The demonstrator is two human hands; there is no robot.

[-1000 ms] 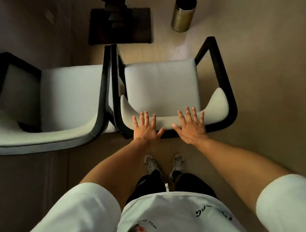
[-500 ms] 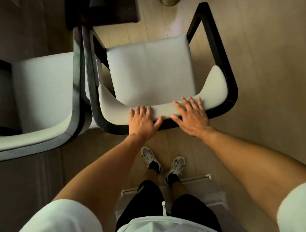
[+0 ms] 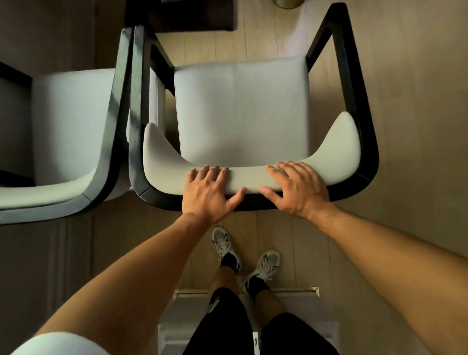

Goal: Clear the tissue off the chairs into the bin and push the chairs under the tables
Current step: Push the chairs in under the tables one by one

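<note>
Left hand (image 3: pixel 206 193) flat on top of curved backrest (image 3: pixel 253 177) of right armchair (image 3: pixel 240 111), fingers (image 3: pixel 214 172) spread over the pale padding, thumb hooked along the dark outer frame edge. Right hand (image 3: pixel 297 188) same pose just beside it on same backrest, fingers splayed over the padding, thumb pointing toward left thumb, small gap between the two. Both palms pressing down on the backrest, neither wrapped around anything. Forearms reaching forward from bottom corners, white sleeve (image 3: pixel 58 344) at lower left.

Right armchair: pale square seat cushion, black frame with open armrests running away from camera, seat bare. Left armchair (image 3: pixel 68 121) just beside it, frames near touching along the facing arms, seat cushion also bare, partly cut by frame edge. No tissue visible on either seat.

Below hands: two grey sneakers (image 3: pixel 224 244) on light wood plank floor (image 3: pixel 417 101), black shorts, white low step or ledge (image 3: pixel 298 304) under the legs. Dark desk base or mat (image 3: pixel 190 15) at top centre ahead of chairs, cannot tell which. Brass-coloured bin (image 3: pixel 287 3) only a sliver at top edge, right of the dark piece, well apart from hands.
</note>
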